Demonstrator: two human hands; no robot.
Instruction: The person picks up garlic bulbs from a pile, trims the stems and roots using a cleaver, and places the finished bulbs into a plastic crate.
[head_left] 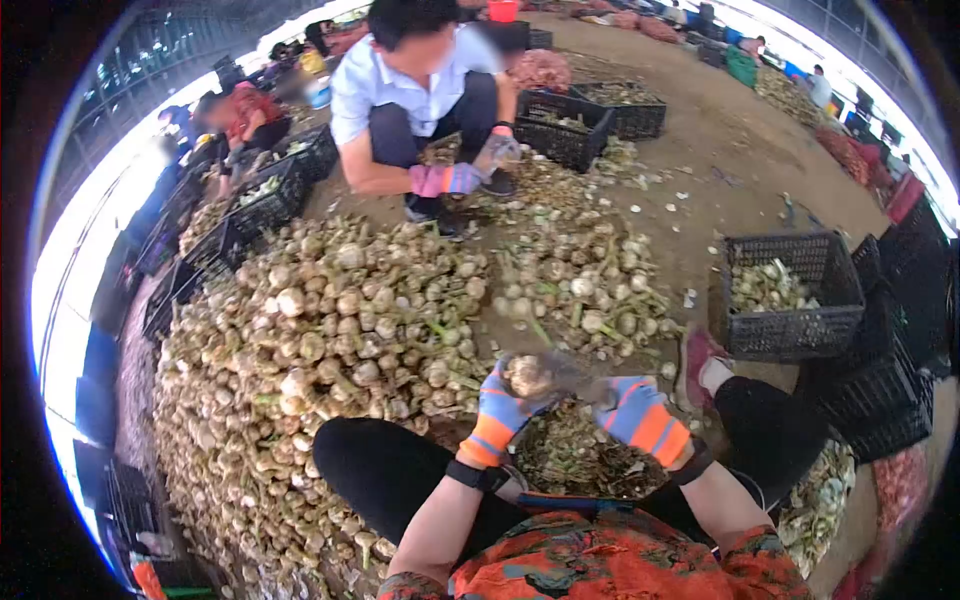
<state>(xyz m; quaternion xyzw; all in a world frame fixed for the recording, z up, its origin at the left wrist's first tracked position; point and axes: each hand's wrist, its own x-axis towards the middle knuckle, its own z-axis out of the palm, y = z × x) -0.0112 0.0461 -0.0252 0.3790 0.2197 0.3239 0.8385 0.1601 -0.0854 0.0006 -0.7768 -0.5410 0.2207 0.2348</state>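
My left hand (498, 412), in a blue and orange striped glove, is closed around a garlic bulb (528, 376) in front of my lap. Close on its right, my right hand (638, 410), gloved alike, has its fingers wrapped round something dark and blurred that reaches toward the bulb; I cannot make out what it is. Below both hands, between my legs, lies a heap of peelings and scraps (580, 450). A large pile of garlic bulbs (340, 320) spreads to the left, and a smaller pile of bulbs (590, 290) lies ahead.
A co-worker in a white shirt (430, 85) squats ahead, wearing gloves. At right stands a black crate (795, 325) with some garlic in it, beside stacked black crates (880, 390). More crates (565, 140) stand farther back. Another person in red (255, 115) sits at upper left.
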